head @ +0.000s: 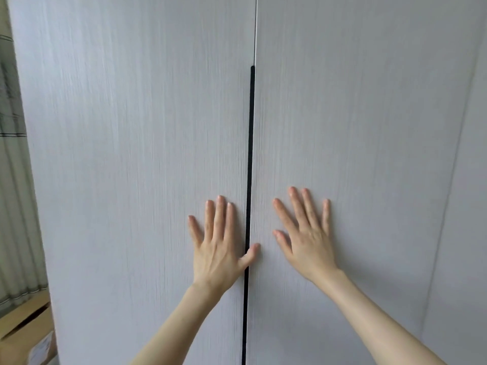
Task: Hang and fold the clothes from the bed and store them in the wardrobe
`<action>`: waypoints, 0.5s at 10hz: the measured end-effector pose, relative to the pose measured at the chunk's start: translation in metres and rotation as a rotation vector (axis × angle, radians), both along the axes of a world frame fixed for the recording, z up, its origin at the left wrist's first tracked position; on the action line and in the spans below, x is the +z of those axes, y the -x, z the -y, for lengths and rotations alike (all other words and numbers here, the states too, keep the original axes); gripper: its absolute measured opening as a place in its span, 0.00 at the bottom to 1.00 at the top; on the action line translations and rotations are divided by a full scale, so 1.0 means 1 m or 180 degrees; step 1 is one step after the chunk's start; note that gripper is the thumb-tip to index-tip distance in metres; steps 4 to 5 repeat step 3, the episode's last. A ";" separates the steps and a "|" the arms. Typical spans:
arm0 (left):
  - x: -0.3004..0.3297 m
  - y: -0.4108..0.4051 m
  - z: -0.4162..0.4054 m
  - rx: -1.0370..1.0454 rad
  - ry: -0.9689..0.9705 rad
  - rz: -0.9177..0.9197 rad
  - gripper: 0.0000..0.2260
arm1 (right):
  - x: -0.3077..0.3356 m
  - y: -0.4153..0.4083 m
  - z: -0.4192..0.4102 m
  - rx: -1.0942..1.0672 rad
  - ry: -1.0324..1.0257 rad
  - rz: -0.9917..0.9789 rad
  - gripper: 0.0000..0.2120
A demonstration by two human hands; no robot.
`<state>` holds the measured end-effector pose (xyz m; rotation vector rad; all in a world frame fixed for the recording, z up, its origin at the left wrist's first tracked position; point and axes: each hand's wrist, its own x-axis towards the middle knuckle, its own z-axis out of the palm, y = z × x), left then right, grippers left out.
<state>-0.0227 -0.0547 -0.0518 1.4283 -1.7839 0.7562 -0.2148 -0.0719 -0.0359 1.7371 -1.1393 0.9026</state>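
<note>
Got both palms flat on the wardrobe [131,154] doors, left hand [220,248] and right hand [307,239] either side of the black strip [250,154]. Fingers spread straight, holding nothing, and I see no clothes here

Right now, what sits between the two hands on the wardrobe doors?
In the head view, the black vertical handle strip at the seam runs between the left hand and the right hand. The left thumb crosses it; both hands lie flat.

Pleated curtain [15,206] at left edge; cardboard boxes [23,335] beneath it.
</note>
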 end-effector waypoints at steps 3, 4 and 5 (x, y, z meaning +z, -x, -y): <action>-0.014 0.005 0.023 0.0069 0.0576 -0.0200 0.38 | 0.024 0.005 -0.020 0.1429 0.0239 0.0572 0.16; -0.014 0.005 0.023 0.0069 0.0576 -0.0200 0.38 | 0.024 0.005 -0.020 0.1429 0.0239 0.0572 0.16; -0.014 0.005 0.023 0.0069 0.0576 -0.0200 0.38 | 0.024 0.005 -0.020 0.1429 0.0239 0.0572 0.16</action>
